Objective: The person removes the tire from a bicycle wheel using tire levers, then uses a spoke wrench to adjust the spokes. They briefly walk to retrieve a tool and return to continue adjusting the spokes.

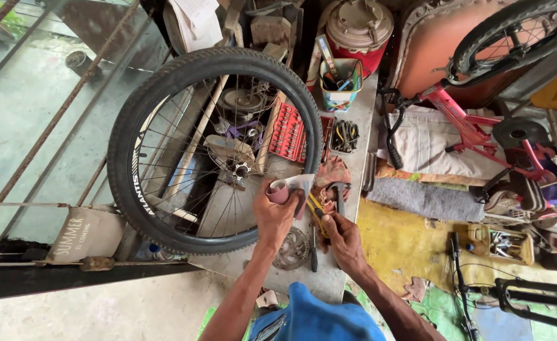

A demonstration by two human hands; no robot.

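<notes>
- Black rubber fills the middle of the head view: a spoked bicycle wheel (215,150) with its tyre on leans upright at the left edge of the grey tabletop (329,278), hub (242,170) facing the camera.
- The left hand (275,215) is curled shut round a small pinkish roll with a pale sheet or rag wrapped about it (289,188) (whether it is tape or abrasive paper I cannot tell), held up just beside the wheel's lower right spokes.
- The right hand (341,239) is closed on the handles of yellow-gripped pliers (317,211), whose head points up toward the roll; a dark hammer (339,191) lies just beyond it on a reddish rag.
- A toothed sprocket (292,248) and a dark screwdriver (314,249) lie on the tabletop between the two forearms.
- Further back stand a red socket set (288,131) and a tool cup (340,85); a red bicycle frame (468,123) lies to the right.
- Judged from this, the work is at a preparing step: both hands are busy with roll and pliers, not yet on the wheel. The next move seems to call for bringing the pliers' head precisely to the roll's edge while the left hand keeps it steady, clear of the spokes.
</notes>
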